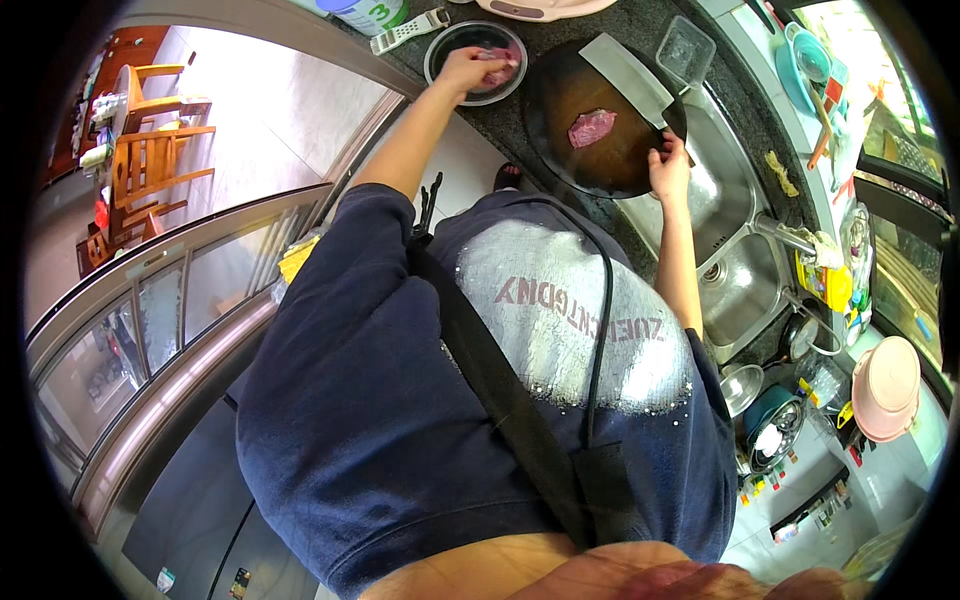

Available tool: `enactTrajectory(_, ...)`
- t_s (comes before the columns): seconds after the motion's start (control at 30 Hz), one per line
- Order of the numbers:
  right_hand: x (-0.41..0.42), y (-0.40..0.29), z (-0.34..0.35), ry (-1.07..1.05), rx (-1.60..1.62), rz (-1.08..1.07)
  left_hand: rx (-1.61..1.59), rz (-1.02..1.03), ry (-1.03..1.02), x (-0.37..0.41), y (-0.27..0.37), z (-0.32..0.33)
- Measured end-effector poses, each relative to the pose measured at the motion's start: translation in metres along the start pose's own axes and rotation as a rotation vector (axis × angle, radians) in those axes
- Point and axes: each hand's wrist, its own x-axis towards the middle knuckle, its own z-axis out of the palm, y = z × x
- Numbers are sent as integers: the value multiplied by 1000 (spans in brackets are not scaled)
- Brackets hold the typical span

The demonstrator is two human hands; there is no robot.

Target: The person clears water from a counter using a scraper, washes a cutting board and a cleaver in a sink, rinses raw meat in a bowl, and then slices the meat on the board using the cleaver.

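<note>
My left hand [463, 73] reaches into a round bowl with a clear rim [433, 54], its fingers closed around raw red meat [504, 63]. To the right of the bowl lies a round, dark-stained cutting board [555, 154]. One piece of raw meat [592, 128] rests near its middle. A cleaver [626, 75] lies across the board's far right side, blade flat and handle pointing towards me. My right hand [667, 166] is at the board's right rim, against the cleaver's handle; the fingers partly hide it, so I cannot tell whether they grip it.
A double steel sink [720, 176] adjoins the board on the right. Behind it stands a clear plastic container [685, 51]. A flat grater [409, 31] and a tub [364, 11] are beyond the bowl. A glazed sliding door [184, 289] is at left.
</note>
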Motion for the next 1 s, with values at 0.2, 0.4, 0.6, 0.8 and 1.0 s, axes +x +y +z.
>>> enactTrajectory(0.2,35,21,2,85,-425,-154,383,-48,267,13,-28,-32)
enactTrajectory(0.4,46,-3,-2,-152,-678,-170,867,378,924,-16,-15,8)
enactTrajectory(0.6,29,-7,-10,-21,-482,-169,864,646,189,-41,-23,88)
enactTrajectory(0.8,-54,36,-31,243,89,135,969,534,-27,-67,-28,158)
enactTrajectory(1.0,-125,86,-72,134,696,486,1087,534,-1,-46,-35,172)
